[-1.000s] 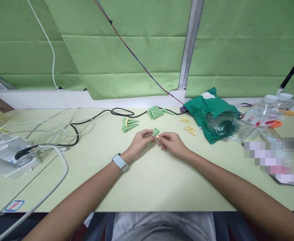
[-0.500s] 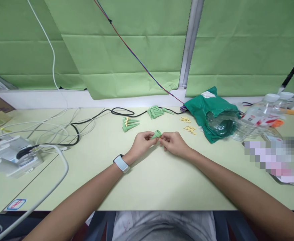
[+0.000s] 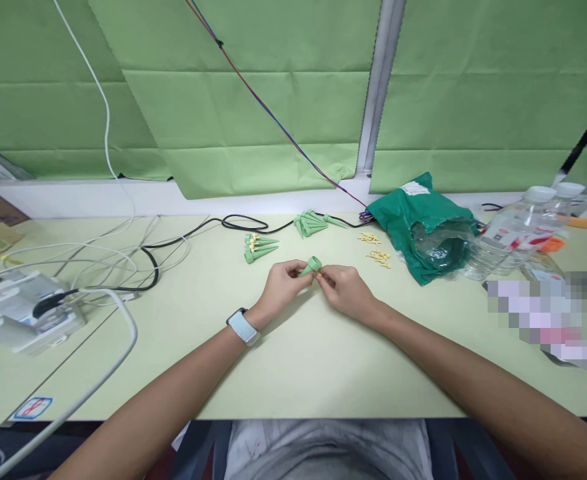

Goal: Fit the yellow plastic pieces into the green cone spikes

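Observation:
My left hand [image 3: 284, 287] is closed around a green plastic watering spike [image 3: 314, 264], its wide cup end turned up and toward the right. Fingertips of my right hand [image 3: 346, 288] pinch a small yellow plastic piece [image 3: 319, 274] against the side of the cup, mostly hidden by the fingers. Beyond my left hand lie several green spikes fitted with yellow pieces [image 3: 260, 247]. Further back is a pile of plain green spikes [image 3: 311, 223]. Two small heaps of loose yellow pieces [image 3: 379, 257] lie past my right hand.
An opened green plastic bag [image 3: 423, 230] stands at the back right, beside clear bottles [image 3: 511, 233]. On the left are a white power strip [image 3: 28, 310] and tangled cables [image 3: 118, 250]. A black cable [image 3: 243, 223] runs along the back of the table.
My right hand has shifted slightly left, and its fingers have closed in against the spike's cup. The left hand still holds the spike in nearly the same place.

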Action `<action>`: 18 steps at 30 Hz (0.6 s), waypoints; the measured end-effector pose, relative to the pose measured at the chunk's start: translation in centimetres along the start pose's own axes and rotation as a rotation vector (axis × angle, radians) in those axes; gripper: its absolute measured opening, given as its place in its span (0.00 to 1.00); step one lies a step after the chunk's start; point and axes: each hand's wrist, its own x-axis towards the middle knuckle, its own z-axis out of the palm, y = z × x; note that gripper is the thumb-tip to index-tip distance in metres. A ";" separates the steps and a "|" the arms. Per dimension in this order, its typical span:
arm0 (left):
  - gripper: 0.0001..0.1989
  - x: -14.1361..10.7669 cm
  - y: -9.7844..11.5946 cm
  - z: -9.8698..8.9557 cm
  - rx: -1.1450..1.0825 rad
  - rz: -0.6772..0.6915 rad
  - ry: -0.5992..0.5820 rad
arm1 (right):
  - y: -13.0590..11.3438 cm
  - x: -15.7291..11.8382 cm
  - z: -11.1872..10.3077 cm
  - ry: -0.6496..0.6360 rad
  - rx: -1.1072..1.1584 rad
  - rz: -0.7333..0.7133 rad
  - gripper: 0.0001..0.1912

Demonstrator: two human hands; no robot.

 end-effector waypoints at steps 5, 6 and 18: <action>0.11 -0.1 0.1 0.4 -0.060 -0.042 0.008 | 0.1 -0.1 0.3 -0.016 -0.200 -0.045 0.13; 0.11 -0.1 0.0 0.4 -0.062 -0.036 0.011 | 0.1 -0.1 0.4 -0.008 -0.217 -0.038 0.13; 0.16 0.8 -1.1 -0.7 -0.157 -0.072 -0.072 | 0.5 0.4 -0.4 -0.058 0.203 0.153 0.12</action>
